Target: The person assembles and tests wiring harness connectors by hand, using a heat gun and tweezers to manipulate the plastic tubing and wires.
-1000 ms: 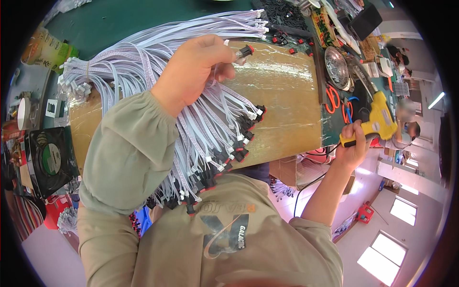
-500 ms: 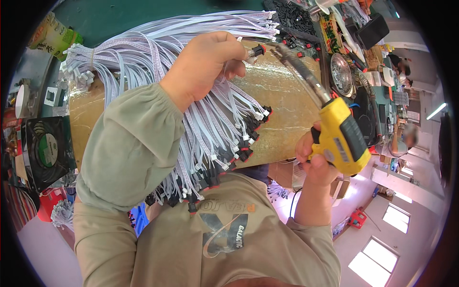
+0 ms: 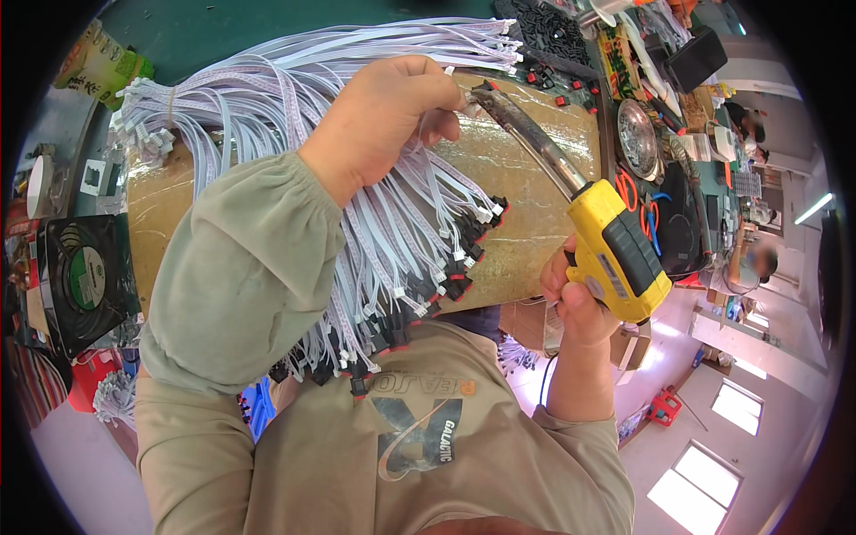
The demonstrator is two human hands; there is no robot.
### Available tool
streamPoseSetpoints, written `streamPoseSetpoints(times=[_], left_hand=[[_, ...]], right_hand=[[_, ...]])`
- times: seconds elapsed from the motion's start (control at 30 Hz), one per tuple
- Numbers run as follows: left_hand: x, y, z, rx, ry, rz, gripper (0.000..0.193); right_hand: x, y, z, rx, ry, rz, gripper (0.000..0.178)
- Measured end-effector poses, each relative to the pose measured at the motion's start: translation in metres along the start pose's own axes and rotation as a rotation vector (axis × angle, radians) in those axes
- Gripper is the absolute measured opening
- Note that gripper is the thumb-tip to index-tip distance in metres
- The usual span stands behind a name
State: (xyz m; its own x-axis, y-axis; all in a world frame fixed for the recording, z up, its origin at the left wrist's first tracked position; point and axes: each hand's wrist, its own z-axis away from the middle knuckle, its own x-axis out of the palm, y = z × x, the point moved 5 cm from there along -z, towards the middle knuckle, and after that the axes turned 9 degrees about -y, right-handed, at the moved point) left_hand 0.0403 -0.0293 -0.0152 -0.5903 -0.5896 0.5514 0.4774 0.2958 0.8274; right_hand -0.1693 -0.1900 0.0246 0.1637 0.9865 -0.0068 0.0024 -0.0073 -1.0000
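My left hand (image 3: 383,120) is closed, fingers pinched round the end of a white ribbon cable with a small black connector. In my right hand (image 3: 580,303) is a yellow-and-black soldering gun (image 3: 624,245), gripped by its handle with its metal barrel pointing up and left. Its dark tip meets or overlaps the connector end just beside my left fingertips; contact is hard to tell. Beneath my left wrist lies a thick spread of white ribbon cables (image 3: 383,232), many ending in black connectors (image 3: 383,330) with red parts. Another bundle of white cables (image 3: 348,53) stretches along the far side.
A taped brown board (image 3: 526,196) lies under the cables. Far right hold a tray of small black parts (image 3: 548,36), loose red-and-black pieces, a round metal dish (image 3: 637,138) and orange-handled scissors (image 3: 626,189). A black fan (image 3: 85,281) stands at left. People sit in the right background.
My right hand has brought the soldering gun left, its tip now up at the connector by my left fingers. My left hand has barely moved. The orange-handled scissors have come into view.
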Motion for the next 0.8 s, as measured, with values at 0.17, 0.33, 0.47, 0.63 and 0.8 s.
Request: streamPoseSetpoints(times=[0.17,0.33,0.47,0.63,0.8], left_hand=[[0.0008,0.0005,0.0,-0.007,-0.004,0.002,0.017],[-0.0033,-0.0029,-0.0027,0.018,-0.006,-0.027,0.011],[-0.0024,-0.0022,-0.0016,0.012,-0.007,-0.034,0.013],[-0.0005,0.001,0.0012,-0.006,-0.01,-0.019,0.018],[-0.0011,0.0009,-0.0001,0.002,-0.011,-0.001,0.017]], right_hand=[[0.0,0.002,-0.0013,0.012,-0.021,0.031,0.058],[0.0012,0.0002,-0.0013,-0.003,-0.023,0.077,0.058],[0.0018,-0.0008,-0.0002,-0.033,-0.021,0.049,0.067],[-0.0013,0.0018,0.0039,-0.055,-0.034,0.022,0.074],[-0.0028,0.005,0.0055,-0.047,-0.104,0.041,0.043]])
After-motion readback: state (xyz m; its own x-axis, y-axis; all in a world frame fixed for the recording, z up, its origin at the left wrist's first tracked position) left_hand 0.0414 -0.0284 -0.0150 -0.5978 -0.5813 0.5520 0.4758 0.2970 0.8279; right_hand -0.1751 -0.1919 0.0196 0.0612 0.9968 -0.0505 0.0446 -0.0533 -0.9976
